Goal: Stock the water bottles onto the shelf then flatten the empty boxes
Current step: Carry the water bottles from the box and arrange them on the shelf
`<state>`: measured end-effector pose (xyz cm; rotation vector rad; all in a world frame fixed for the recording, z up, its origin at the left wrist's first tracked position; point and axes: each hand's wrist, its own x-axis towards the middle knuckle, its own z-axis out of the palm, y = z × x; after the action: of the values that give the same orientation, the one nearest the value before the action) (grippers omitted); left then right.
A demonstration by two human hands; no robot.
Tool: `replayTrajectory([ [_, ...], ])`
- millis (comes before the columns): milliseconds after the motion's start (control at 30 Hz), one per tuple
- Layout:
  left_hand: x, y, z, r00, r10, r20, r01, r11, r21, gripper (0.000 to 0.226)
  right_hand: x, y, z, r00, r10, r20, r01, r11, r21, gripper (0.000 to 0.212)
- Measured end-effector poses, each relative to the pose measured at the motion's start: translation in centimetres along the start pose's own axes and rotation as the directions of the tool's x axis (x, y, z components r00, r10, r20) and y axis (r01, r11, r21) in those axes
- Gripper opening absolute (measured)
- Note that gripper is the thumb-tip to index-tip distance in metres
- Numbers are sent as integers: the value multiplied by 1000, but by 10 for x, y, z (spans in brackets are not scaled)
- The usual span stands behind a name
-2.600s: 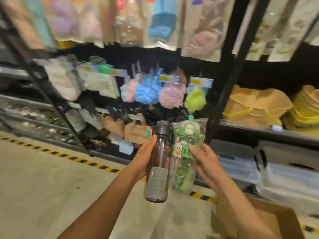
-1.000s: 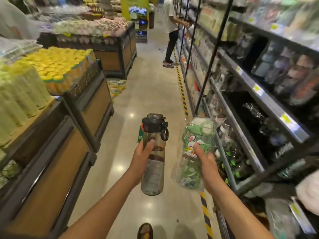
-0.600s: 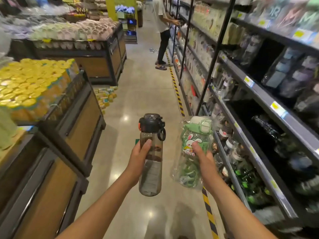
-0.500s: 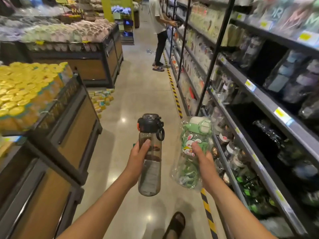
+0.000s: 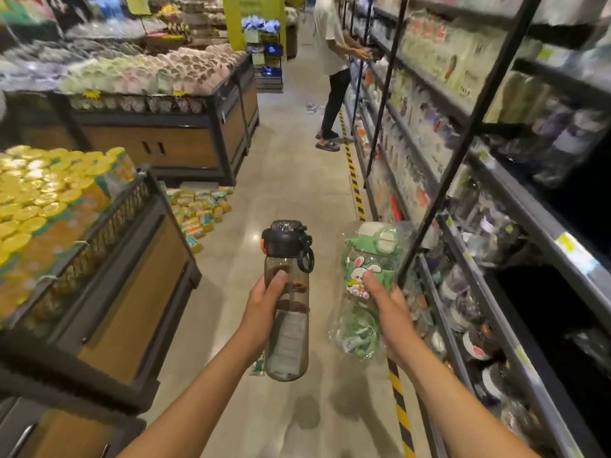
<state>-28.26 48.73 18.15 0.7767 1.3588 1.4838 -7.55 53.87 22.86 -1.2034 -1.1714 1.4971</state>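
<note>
Well, the shelf rack (image 5: 535, 216) fills 1 to 5 o'clock, crowded with bagged bottles. A display bin (image 5: 132, 292) of yellow-lidded goods sits at 9 o'clock, and another person (image 5: 334, 61) stands at 12 o'clock by the rack. Near centre, the left hand (image 5: 264, 309) is wrapped around the upright smoky bottle (image 5: 287, 342), thumb across its front. At its 3 o'clock, the right hand (image 5: 385, 302) pinches the bagged green bottle (image 5: 367, 259), thumb on the rabbit picture.
</note>
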Motion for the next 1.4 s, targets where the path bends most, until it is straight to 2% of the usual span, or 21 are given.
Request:
replayTrajectory([
  [67,37,5,-1,1000,-3,-25,2,1000,-15,74,42,-3,10,1000,-4,18,4,1000,-8,37],
  [200,121,12,-5,1000,4,-7,-4,1000,-31,74,126,-6,29,999,16,29,-16,1000,17,27],
  [333,214,26,-3,997,17,80,-18,1000,8,70,202,-12,45,999,-11,-32,13,998,62,19],
  [533,340,56,36,968,5,252,-14,999,34,69,288,-50,49,976,12,-216,-1,999,53,16],
  [567,357,59,47,958,5,288,-18,999,42,65,298,-55,45,970,7,-243,9,998,64,23],
  [633,387,62,72,935,-13,354,2,999,32,62,308,-79,41,948,12,-319,11,997,70,52],
  [700,417,62,103,909,-26,417,22,1000,14,63,337,-76,16,935,-26,-354,54,996,69,71],
  [800,456,65,155,857,-17,515,-6,999,43,63,364,-84,-16,902,-93,-422,102,995,0,115],
  [833,467,66,174,838,-10,545,-20,999,50,62,372,-89,-29,880,-103,-464,115,993,-2,115],
  [933,496,70,231,801,-4,599,-36,998,55,56,397,-100,-67,847,-83,-525,126,991,45,93],
  [1000,513,75,266,758,-9,652,-45,997,66,62,413,-111,-91,815,-110,-569,157,987,34,62],
  [1033,521,76,282,737,-9,676,-56,996,74,64,420,-116,-101,806,-119,-580,172,985,36,54],
  [1133,542,84,328,691,6,723,-79,995,67,68,438,-135,-128,762,-153,-630,212,977,19,63],
  [1200,553,89,356,660,-9,751,-57,996,63,81,447,-148,-144,727,-185,-661,250,968,3,75],
  [1400,579,116,437,534,23,845,-82,996,24,85,466,-183,-181,616,-248,-748,315,947,-55,54],
])
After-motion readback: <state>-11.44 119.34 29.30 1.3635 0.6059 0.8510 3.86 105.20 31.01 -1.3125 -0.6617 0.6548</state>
